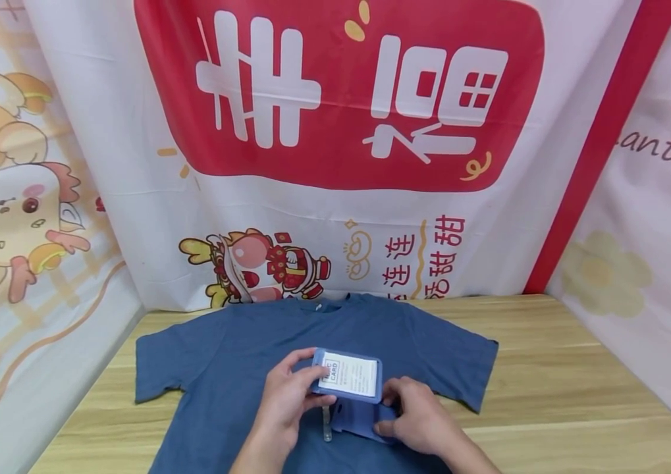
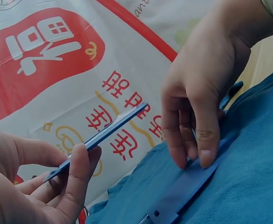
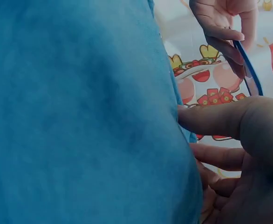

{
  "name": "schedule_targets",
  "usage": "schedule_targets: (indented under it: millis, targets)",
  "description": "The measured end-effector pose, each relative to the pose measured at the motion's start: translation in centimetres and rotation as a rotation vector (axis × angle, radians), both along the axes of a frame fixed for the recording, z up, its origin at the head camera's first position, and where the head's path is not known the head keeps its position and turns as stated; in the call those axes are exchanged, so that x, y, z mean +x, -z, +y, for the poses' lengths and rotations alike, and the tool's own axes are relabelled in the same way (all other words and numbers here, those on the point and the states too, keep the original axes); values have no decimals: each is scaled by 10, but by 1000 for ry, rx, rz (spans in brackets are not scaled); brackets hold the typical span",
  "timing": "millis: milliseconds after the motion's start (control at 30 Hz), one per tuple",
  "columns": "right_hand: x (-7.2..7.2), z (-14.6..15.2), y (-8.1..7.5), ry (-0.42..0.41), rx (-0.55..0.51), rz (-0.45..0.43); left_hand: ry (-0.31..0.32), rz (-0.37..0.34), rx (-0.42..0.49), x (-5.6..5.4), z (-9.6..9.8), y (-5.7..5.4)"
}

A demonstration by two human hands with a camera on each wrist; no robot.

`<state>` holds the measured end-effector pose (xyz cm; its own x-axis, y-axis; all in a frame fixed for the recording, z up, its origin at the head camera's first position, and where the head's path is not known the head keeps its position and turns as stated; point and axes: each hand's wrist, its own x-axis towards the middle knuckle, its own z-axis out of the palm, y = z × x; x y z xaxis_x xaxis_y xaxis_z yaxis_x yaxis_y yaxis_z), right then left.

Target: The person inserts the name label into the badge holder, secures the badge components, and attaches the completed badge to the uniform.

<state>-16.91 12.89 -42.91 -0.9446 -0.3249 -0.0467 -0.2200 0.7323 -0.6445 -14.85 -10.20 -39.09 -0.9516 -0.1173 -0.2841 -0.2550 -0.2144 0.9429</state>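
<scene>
Between thumb and fingers, my left hand (image 1: 290,392) holds a blue badge-holder frame (image 1: 354,396) with a white printed card (image 1: 359,376) in it. The left wrist view shows that frame nearly edge-on, raised above the cloth. Lower down, a second flat blue holder piece (image 2: 185,189) lies at a slant over the dark blue T-shirt (image 1: 222,368). My right hand (image 1: 421,415) pinches its right end with thumb and fingers. A clear strap (image 1: 327,424) hangs beside the piece's left end. In the right wrist view, blue cloth hides most of what the right fingertips touch.
The T-shirt is spread on a wooden table (image 1: 566,395), sleeves out to both sides. A printed white and red curtain (image 1: 335,204) hangs along the table's back edge. More patterned cloth hangs at the left (image 1: 92,250) and right (image 1: 637,217).
</scene>
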Motion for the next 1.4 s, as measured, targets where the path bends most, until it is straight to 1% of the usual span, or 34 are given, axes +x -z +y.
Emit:
schedule_targets:
  millis: [100,167,233,300,400,467,533,567,633,700,767,900,967,1167,1233,1400]
  targets:
    - [0,1,0,16,-4,-9,9,-7,-7,-1,1,1]
    - [0,3,-1,25,-41,-1,11,0,-11,-1,1,2]
    - [0,6,-3,54,-100,5,13,17,-12,-1,1,3]
    - [-1,9,-6,110,-161,15,16,31,-10,-1,1,4]
    - [-3,12,-12,259,-257,11,28,38,-10,-1,2,4]
    - [-5,12,-17,363,-373,-32,47,33,-16,-1,3,4]
    - [-6,11,-21,428,-537,-91,75,25,-27,-2,4,4]
    - [-6,10,-23,439,-628,-125,93,19,-33,-2,5,4]
    - [-4,6,-25,430,-785,-210,129,6,-41,-2,6,4]
    - [-3,3,-26,400,-876,-267,164,-5,-44,-2,6,4]
    - [-2,1,-27,399,-927,-286,190,-8,-45,-2,7,4]
    - [-1,3,-29,475,-974,-266,230,-5,-57,-1,8,5]
    - [1,3,-30,485,-981,-273,246,-7,-64,-2,8,5]
    - [3,-5,-25,352,-924,-329,278,-10,-73,-2,10,5]
    - [4,-7,-23,339,-886,-340,289,-15,-63,-1,9,5]
    - [4,-10,-19,324,-789,-326,296,-33,-41,-2,7,7]
